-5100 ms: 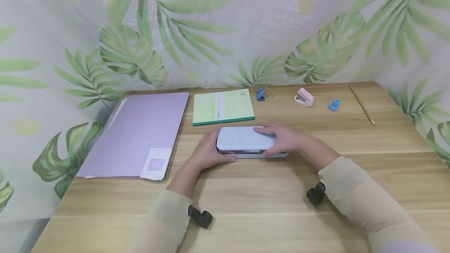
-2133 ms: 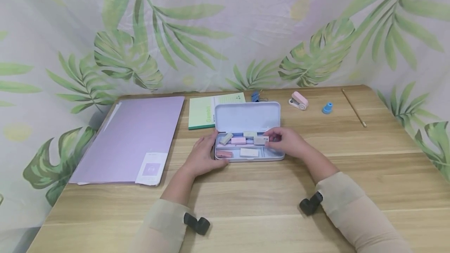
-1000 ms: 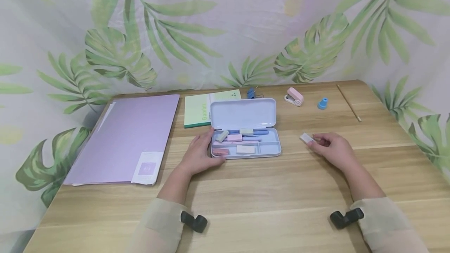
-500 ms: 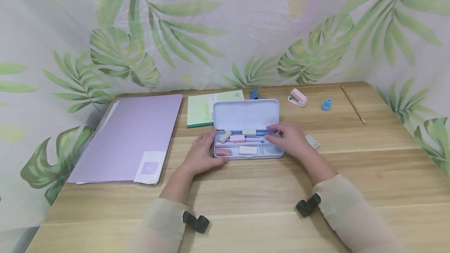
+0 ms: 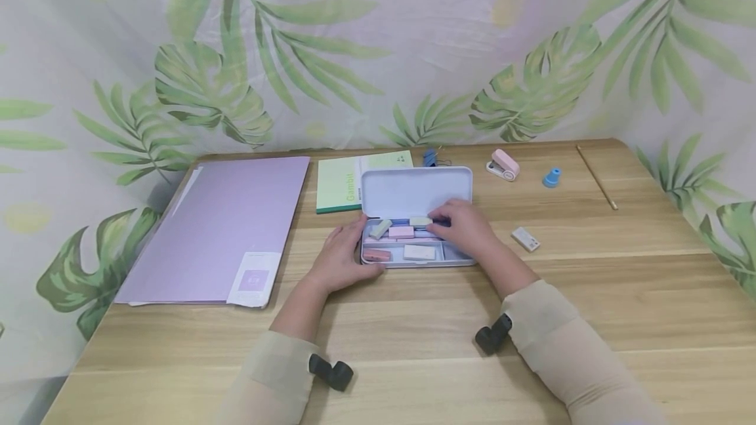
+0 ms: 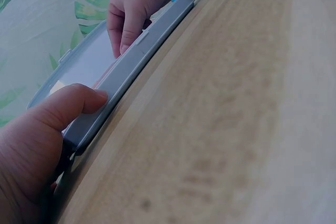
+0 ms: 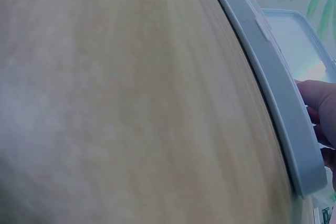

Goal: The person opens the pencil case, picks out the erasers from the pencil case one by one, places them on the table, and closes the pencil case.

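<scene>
Pencil case [image 5: 417,228] lies open at the centre of the wooden table [image 5: 531,320], lid [image 5: 416,190] raised toward 12 o'clock, tray toward 6 o'clock.

Risks, as judged:
- The lid stands unsupported; a knock from the right forearm could drop it onto the fingers working in the tray.
- The tray is crowded: a green eraser [image 5: 420,222], a pink eraser [image 5: 401,232], a white eraser [image 5: 419,252] and others lie close together. A hurried reach could dislodge a neighbour or flick one over the rim.
- If the left hand slackens, the case could slide on the smooth table when the right hand pulls.

Grip:
- Left hand [image 5: 341,259] grips the case's 9 o'clock end; in the left wrist view its thumb [image 6: 79,103] is curled onto the front rim. It is holding the case steady.
- Right hand [image 5: 463,228] is inside the tray at the 3 o'clock half, fingers bent down beside the green eraser. Whether the fingertips have closed on anything cannot be told; the hand's back hides them.

One small white eraser [image 5: 525,239] lies on the table at 3 o'clock of the case, apart from both hands.
</scene>
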{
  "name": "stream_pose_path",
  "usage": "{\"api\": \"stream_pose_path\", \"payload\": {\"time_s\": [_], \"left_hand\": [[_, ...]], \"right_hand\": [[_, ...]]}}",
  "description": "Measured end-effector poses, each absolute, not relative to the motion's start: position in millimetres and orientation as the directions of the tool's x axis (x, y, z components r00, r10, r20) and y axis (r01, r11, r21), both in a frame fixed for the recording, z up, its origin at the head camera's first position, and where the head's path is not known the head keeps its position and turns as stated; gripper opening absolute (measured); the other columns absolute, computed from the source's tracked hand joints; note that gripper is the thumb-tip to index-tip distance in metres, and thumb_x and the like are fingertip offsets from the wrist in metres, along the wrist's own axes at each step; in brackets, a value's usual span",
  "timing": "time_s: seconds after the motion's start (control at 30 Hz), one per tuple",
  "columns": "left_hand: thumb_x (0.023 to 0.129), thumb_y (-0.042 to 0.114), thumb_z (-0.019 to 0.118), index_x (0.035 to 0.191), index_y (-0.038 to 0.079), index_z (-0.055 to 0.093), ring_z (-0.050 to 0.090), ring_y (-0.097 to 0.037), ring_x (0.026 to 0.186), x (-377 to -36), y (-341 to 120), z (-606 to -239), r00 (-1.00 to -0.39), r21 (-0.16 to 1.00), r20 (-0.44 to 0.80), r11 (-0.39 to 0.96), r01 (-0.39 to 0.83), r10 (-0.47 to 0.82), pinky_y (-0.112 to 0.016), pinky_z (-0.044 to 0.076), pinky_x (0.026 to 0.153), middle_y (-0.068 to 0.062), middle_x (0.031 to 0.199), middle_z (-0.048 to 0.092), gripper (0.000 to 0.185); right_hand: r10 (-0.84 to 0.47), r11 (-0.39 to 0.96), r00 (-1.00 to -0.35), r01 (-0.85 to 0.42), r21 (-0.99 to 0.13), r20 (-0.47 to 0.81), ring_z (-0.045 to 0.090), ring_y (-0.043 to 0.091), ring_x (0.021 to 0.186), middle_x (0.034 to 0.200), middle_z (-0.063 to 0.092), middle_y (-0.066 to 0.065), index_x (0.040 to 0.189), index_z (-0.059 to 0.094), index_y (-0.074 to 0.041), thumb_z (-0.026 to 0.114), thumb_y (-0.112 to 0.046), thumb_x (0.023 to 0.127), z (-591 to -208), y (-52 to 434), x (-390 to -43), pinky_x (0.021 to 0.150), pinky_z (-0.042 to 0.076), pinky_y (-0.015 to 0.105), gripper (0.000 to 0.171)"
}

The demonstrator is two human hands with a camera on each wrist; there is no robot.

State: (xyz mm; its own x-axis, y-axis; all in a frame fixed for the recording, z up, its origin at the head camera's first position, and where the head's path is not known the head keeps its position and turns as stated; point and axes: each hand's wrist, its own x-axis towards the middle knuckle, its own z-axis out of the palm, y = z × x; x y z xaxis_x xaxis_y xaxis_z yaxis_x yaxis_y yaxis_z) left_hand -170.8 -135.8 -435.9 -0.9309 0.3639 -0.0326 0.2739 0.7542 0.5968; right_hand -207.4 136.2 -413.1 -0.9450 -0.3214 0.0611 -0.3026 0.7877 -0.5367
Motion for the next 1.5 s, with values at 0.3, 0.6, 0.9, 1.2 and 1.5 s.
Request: {"api": "stream_pose_path", "payload": {"time_s": [0.3, 0.6, 0.9, 1.2, 1.5], "left_hand": [[0.074, 0.049, 0.071, 0.156, 0.005, 0.021, 0.026, -0.028, 0.150, -170, -135, -437, -0.930, 0.596, -0.036, 0.755, 0.273, 0.365, -0.044, 0.009, 0.126, -0.010, 0.161, 0.028, 0.106], [0.074, 0.049, 0.071, 0.156, 0.005, 0.022, 0.027, -0.028, 0.149, -169, -135, -436, -0.930, 0.587, -0.027, 0.759, 0.282, 0.366, -0.044, 0.010, 0.126, -0.010, 0.161, 0.029, 0.105], [0.074, 0.048, 0.072, 0.156, 0.006, 0.021, 0.026, -0.031, 0.149, -168, -136, -434, -0.932, 0.598, -0.040, 0.756, 0.266, 0.360, -0.044, 0.013, 0.126, -0.010, 0.161, 0.029, 0.106], [0.073, 0.049, 0.072, 0.156, 0.007, 0.021, 0.028, -0.030, 0.148, -168, -138, -436, -0.934, 0.590, -0.034, 0.762, 0.268, 0.355, -0.044, 0.017, 0.125, -0.010, 0.161, 0.030, 0.106], [0.074, 0.050, 0.072, 0.156, 0.006, 0.022, 0.028, -0.030, 0.148, -170, -136, -436, -0.931, 0.587, -0.018, 0.758, 0.284, 0.364, -0.046, 0.018, 0.124, -0.010, 0.161, 0.030, 0.105]], "right_hand": [[-0.257, 0.756, -0.965, -0.238, -0.610, 0.058, 0.060, 0.028, 0.107, 0.109, 0.067, 0.011, 0.109, 0.072, -0.007, 0.071, -0.026, 0.088, -416, 148, -200, 0.098, 0.049, 0.046, 0.029], [-0.021, 0.728, -1.000, -0.015, -0.685, 0.000, 0.056, 0.032, 0.108, 0.116, 0.065, 0.014, 0.116, 0.068, -0.009, 0.070, -0.035, 0.088, -409, 208, -175, 0.088, 0.049, 0.044, 0.038], [0.176, 0.755, -0.984, 0.111, -0.646, 0.037, 0.050, 0.023, 0.093, 0.108, 0.063, 0.016, 0.116, 0.067, -0.003, 0.064, -0.042, 0.092, -413, 281, -150, 0.070, 0.039, 0.029, 0.046], [0.167, 0.753, -0.983, 0.176, -0.634, -0.075, 0.057, 0.030, 0.097, 0.111, 0.063, 0.022, 0.116, 0.064, 0.002, 0.060, -0.044, 0.094, -427, 307, -146, 0.074, 0.044, 0.030, 0.051], [0.155, 0.752, -0.987, 0.146, -0.642, -0.043, 0.056, 0.026, 0.095, 0.109, 0.062, 0.019, 0.126, 0.060, 0.001, 0.059, -0.047, 0.094, -417, 302, -145, 0.070, 0.045, 0.027, 0.057]]}}
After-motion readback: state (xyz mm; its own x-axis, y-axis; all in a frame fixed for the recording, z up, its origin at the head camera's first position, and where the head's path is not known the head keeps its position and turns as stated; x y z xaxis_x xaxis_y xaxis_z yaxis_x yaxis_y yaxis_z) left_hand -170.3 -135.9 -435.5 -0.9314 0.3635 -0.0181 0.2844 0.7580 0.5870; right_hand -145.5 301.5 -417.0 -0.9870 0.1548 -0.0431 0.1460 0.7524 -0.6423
